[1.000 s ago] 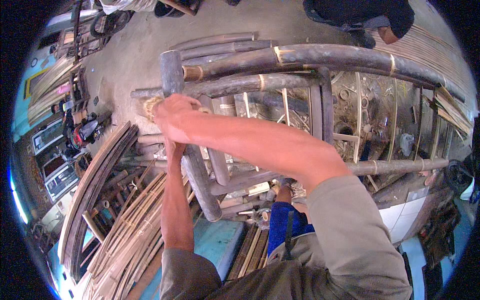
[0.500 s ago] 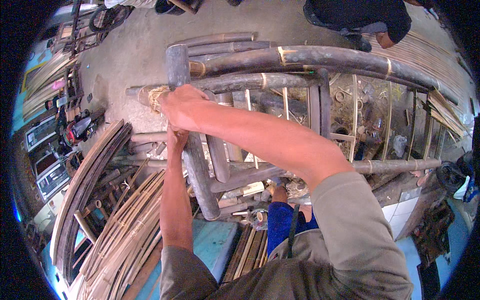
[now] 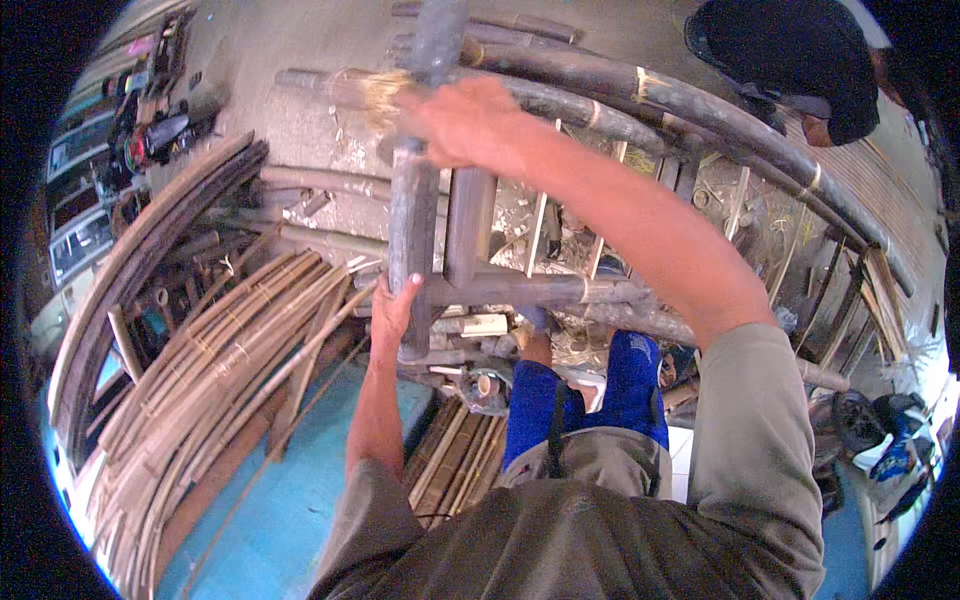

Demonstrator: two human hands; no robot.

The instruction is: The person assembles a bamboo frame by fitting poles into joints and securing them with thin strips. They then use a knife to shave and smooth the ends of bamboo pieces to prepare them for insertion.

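My left hand (image 3: pixel 393 308) is wrapped round the lower part of a dark bamboo post (image 3: pixel 412 225), its thumb lying along the near face. Farther up, my right hand (image 3: pixel 465 125) is curled at the joint where the post meets a crossing pole (image 3: pixel 310 82). A frayed, straw-coloured fibre binding (image 3: pixel 375 98) sits round that pole, just left of the right hand. Motion blurs the right fingers, and what they grip is hidden. The post belongs to a bamboo frame with a lower rail (image 3: pixel 520 288) running to the right.
Long dark bamboo poles (image 3: pixel 720 130) stretch to the far right, where another person (image 3: pixel 790 60) bends over. Bundled bamboo strips (image 3: pixel 230 345) lie at left beside curved dark pieces (image 3: pixel 150 260). A blue surface (image 3: pixel 300 500) is below them. Scraps and shavings litter the floor.
My left hand has come down from the joint to the post's lower part. The right hand stays near the binding. The view has shifted, so the frame appears higher and turned.
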